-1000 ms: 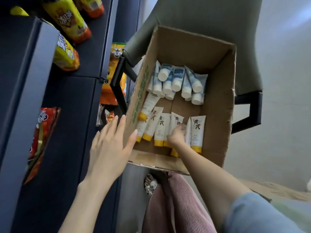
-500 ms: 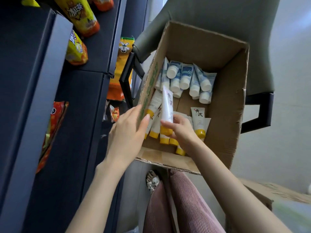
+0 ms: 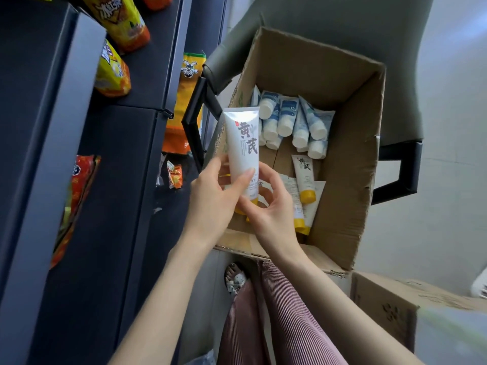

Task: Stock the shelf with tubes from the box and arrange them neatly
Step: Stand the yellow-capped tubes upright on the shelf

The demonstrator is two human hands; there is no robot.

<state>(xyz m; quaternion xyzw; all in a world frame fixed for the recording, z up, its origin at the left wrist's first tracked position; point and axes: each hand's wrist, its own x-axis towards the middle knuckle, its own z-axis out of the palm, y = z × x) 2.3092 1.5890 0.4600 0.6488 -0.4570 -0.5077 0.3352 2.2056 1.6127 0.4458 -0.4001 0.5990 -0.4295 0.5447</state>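
Head view, frame centre: left hand (image 3: pixel 210 204) and right hand (image 3: pixel 274 206) both grip white tube (image 3: pixel 242 148) upright, label readable, above box (image 3: pixel 350 180), probably for shelving.

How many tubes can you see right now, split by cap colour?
Yellow-capped tubes: at least 4. That is 3 lying in the box, plus the held tube gripped by the left hand and right hand; more hide behind the hands.
White-capped tubes: at least 8, piled together.
Total: at least 12.

White yellow-capped tube (image 3: pixel 243 151) upright above open cardboard box (image 3: pixel 345 196) of tubes (image 3: pixel 287 119).
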